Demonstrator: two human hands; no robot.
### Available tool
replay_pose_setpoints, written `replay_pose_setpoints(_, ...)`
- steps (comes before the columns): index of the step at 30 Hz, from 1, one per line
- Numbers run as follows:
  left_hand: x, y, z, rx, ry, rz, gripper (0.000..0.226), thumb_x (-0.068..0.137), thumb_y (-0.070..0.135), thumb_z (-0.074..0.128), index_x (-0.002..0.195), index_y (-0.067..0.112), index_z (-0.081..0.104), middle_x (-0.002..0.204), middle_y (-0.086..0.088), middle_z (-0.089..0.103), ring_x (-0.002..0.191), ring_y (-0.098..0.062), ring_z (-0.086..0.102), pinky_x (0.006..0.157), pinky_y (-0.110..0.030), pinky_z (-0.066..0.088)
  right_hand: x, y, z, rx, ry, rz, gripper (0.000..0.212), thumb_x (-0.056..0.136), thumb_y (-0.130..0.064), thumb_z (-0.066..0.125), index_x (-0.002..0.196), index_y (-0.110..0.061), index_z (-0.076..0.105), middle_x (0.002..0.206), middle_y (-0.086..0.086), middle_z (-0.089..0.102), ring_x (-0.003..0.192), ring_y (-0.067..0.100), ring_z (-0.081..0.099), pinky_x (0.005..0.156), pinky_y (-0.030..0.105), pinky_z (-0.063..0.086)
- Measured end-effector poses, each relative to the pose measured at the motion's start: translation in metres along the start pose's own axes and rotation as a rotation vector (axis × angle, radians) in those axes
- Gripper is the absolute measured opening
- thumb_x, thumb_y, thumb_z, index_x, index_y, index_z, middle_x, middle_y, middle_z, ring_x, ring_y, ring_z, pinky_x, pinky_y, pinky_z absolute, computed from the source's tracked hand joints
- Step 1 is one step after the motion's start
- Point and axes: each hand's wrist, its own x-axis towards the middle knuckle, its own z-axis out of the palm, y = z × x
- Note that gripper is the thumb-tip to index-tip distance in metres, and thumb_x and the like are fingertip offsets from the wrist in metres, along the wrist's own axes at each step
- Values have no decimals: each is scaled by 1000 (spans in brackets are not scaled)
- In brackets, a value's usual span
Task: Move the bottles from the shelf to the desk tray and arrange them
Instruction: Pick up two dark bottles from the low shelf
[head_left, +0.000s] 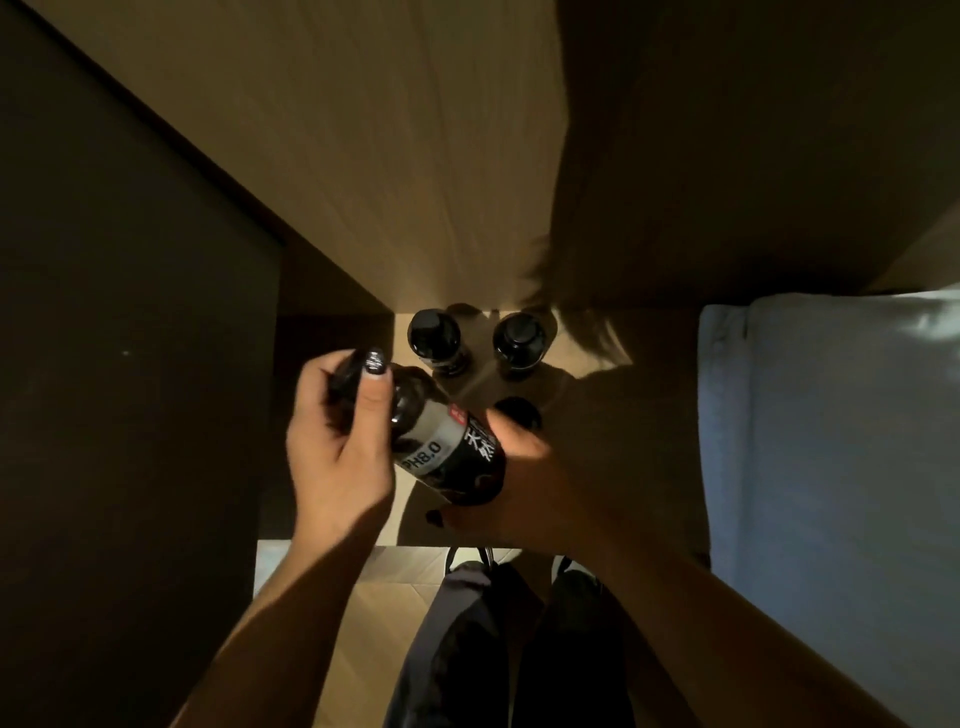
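You held one dark bottle (447, 447) tilted above the shelf's (597, 358) front edge | left hand (337, 441) fingers wrapped round its cap end, right hand (524, 483) clamped on its base | three bottles (434, 338) stood behind | label read "PH8.0" | likely full, heavy, slick plastic; grip the labelled waist.

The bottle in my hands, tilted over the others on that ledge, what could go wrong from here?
1. The held bottle hangs tilted above three standing bottles, like this one; lowering it carelessly might topple them.
2. The right hand sits in deep shadow beside a half-hidden bottle and may bump it.
3. The left hand pinches only near the cap, so the grip may slip.
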Motion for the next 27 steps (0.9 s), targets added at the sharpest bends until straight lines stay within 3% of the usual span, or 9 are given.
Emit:
replay_pose_setpoints(4, -7, -10, 24, -46, -121, -23, 11, 91, 40, 52, 95, 31, 55, 87, 25, 64, 84, 4, 62, 68, -12, 51, -23, 23, -2, 261, 79, 74, 50, 68, -13, 80, 107, -29, 54, 102, -1, 67, 92, 0, 63, 76, 10, 51)
replay_pose_setpoints(6, -8, -20, 34, -106, -166, -54, 28, 92, 44, 36, 102, 29, 56, 93, 17, 67, 89, -4, 64, 72, -20, 54, -36, 34, -5, 320, 124, 125, 55, 67, -7, 79, 103, -37, 51, 99, -6, 66, 92, -7, 61, 74, 5, 48)
replay_pose_setpoints(8, -6, -32, 45, -170, -123, -106, 30, 92, 40, 32, 106, 26, 55, 92, 11, 68, 88, -9, 66, 70, -25, 57, -49, 49, -7, 356, 165, 202, 54, 66, -6, 79, 102, -36, 50, 94, -6, 66, 86, -3, 64, 71, 10, 50)
replay_pose_setpoints(10, -2, -47, 59, -202, -79, -142, 21, 88, 32, 44, 106, 26, 53, 97, 10, 66, 93, -9, 65, 74, -28, 57, -59, 63, -11, 389, 197, 274, 46, 66, -11, 78, 101, -29, 54, 83, -3, 67, 71, 5, 66, 64, 19, 53)
replay_pose_setpoints(13, 5, -77, 77, -87, -137, -144, 33, 77, 31, 62, 107, 32, 49, 112, 8, 58, 105, -2, 58, 85, -22, 48, -70, 79, -18, 439, 269, 373, 38, 70, -6, 76, 99, -21, 55, 70, 3, 66, 60, 16, 65, 55, 27, 55)
replay_pose_setpoints(17, 9, -103, 95, 156, -396, -84, 64, 60, 45, 72, 116, 31, 45, 119, 14, 48, 111, 11, 47, 93, -12, 42, -78, 93, -28, 462, 362, 449, 39, 73, -4, 74, 98, -26, 54, 70, -3, 64, 52, -2, 61, 46, 9, 45)
replay_pose_setpoints(19, 10, -116, 100, 268, -470, -67, 83, 53, 53, 72, 126, 23, 44, 125, 9, 46, 114, 4, 45, 93, -8, 37, -80, 95, -34, 455, 385, 458, 35, 73, -3, 74, 98, -22, 56, 68, -4, 63, 52, -3, 61, 46, 9, 45)
replay_pose_setpoints(21, 9, -130, 102, 335, -490, -84, 98, 51, 55, 74, 133, 14, 40, 132, -2, 45, 117, -10, 45, 95, -17, 39, -81, 96, -38, 449, 410, 456, 34, 73, -3, 74, 94, -23, 57, 71, -4, 64, 54, -6, 61, 46, 8, 45)
replay_pose_setpoints(27, 11, -137, 108, 394, -363, -172, 82, 62, 23, 87, 128, 13, 39, 114, 6, 51, 103, -11, 52, 87, -26, 43, -80, 98, -40, 427, 394, 478, 33, 74, -7, 75, 102, -17, 60, 76, -2, 66, 59, -8, 62, 47, 5, 43)
